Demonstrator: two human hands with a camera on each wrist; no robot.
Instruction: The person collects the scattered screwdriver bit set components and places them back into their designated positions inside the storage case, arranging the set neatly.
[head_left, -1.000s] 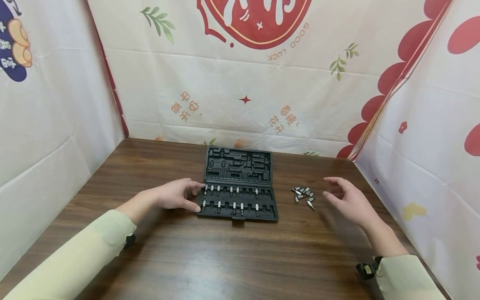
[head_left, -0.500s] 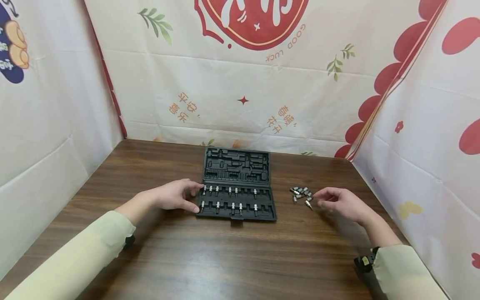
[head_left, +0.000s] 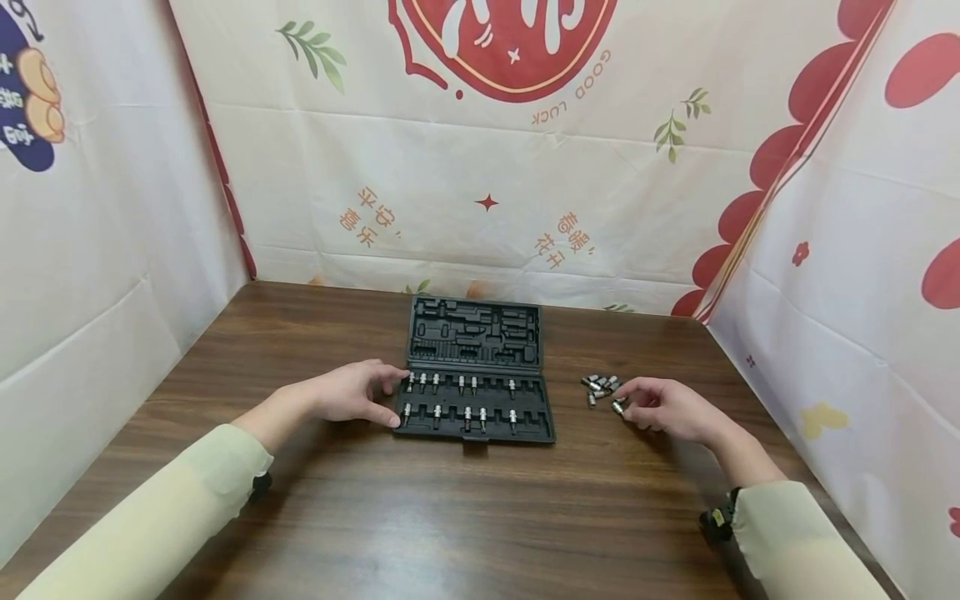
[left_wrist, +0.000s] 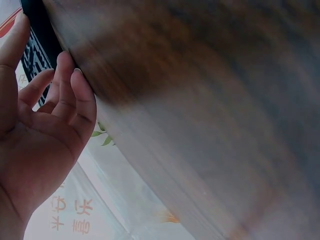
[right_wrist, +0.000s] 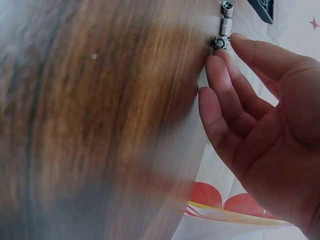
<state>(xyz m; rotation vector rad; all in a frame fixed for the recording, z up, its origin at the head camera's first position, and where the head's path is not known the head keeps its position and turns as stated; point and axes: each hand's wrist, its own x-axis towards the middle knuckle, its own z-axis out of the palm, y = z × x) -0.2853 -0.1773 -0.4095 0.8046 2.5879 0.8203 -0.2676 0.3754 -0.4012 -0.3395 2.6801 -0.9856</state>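
A black bit socket case (head_left: 495, 402) lies open on the table, two rows of silver bit sockets in its tray and its lid (head_left: 476, 333) folded back. My left hand (head_left: 357, 390) rests against the case's left edge, thumb at the near corner and index finger near the hinge. In the left wrist view its other fingers are loosely bent beside the case. Right of the case, my right hand (head_left: 670, 408) pinches one bit socket (head_left: 618, 407) between thumb and fingertips, low at the table. The right wrist view has that bit socket (right_wrist: 220, 43) end-on at the fingertips.
Several more loose bit sockets (head_left: 597, 384) lie in a small pile just left of my right fingertips. The wooden table (head_left: 450, 517) ends at a printed cloth backdrop (head_left: 450, 150), with cloth walls on both sides.
My right hand has come left and down to the bit socket nearest it, its thumb and fingers closing round it. The left hand stays at the case's edge.
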